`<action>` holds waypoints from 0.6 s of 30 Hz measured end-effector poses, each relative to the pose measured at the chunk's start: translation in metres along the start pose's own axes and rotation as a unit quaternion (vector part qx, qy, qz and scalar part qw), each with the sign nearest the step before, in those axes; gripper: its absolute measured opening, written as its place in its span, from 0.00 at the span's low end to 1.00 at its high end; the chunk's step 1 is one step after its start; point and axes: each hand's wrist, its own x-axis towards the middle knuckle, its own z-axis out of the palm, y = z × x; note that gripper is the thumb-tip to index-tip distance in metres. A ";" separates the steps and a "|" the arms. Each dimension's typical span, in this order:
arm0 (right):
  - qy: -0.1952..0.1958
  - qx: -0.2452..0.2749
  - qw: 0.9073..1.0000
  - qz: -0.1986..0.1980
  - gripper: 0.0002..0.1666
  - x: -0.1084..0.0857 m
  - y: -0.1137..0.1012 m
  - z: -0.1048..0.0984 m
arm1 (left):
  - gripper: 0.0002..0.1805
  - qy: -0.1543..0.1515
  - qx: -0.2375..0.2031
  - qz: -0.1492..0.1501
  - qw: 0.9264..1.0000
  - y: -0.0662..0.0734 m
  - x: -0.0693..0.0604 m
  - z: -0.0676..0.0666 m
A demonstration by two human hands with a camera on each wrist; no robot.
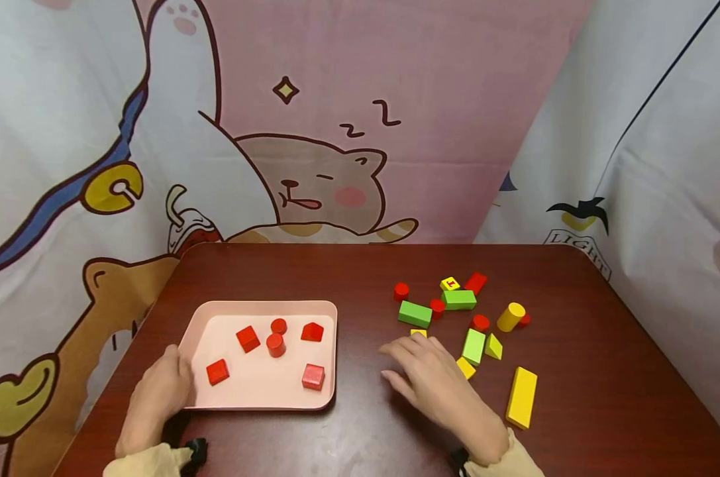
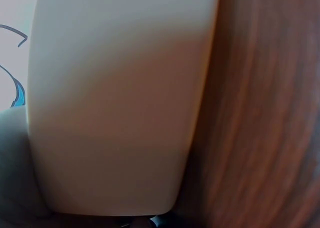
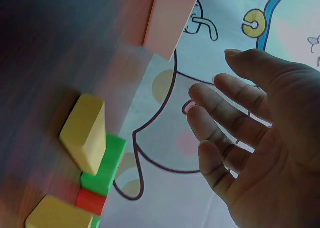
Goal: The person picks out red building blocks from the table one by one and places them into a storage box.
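Note:
My left hand (image 1: 163,384) grips the left edge of a pink tray (image 1: 264,400). In the left wrist view the tray's wall (image 2: 120,138) fills much of the picture, and that hand's fingers are mostly hidden. Several red blocks lie in the tray, among them a red cube (image 1: 248,338) and a red cylinder (image 1: 275,344). My right hand (image 1: 434,377) hovers beside scattered blocks, palm down. Its fingers are loosely bent with nothing between them in the right wrist view. Closest to it are a yellow block (image 1: 465,368) and another yellow block (image 1: 418,332), partly covered by the fingers.
Right of the tray lie green blocks (image 1: 415,314), red cylinders (image 1: 401,291), a red block (image 1: 475,283), a yellow cylinder (image 1: 511,317), a yellow triangular block (image 1: 493,346) and a long yellow block (image 1: 522,397). A printed cloth (image 1: 443,79) hangs behind the brown table (image 1: 371,450).

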 end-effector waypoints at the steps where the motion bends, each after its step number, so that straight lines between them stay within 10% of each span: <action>1: 0.001 -0.001 1.000 0.006 0.18 -0.002 0.001 -0.001 | 0.14 -0.003 -0.001 -0.003 1.000 0.000 0.000 0.000; 18: 0.058 -0.019 0.992 0.110 0.20 -0.038 0.048 -0.024 | 0.13 0.011 0.001 0.010 1.000 -0.001 0.000 -0.001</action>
